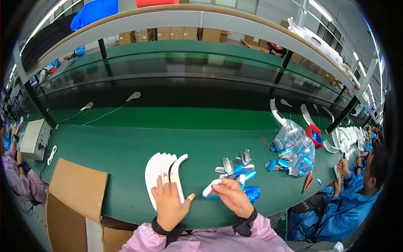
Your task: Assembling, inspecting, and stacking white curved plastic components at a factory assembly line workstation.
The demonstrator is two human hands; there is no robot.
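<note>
Green bench, curved white strips pointing away (upright)

Two bare hands, both forearms entering from the lower edge

Left hand: palm down, fingers spread forward, fingertips taped, thumb out to the right, dark band on wrist. Right hand: just right of it, fingers curled in a closed grip, knuckles up, dark wristband. Pink sleeves.
</note>
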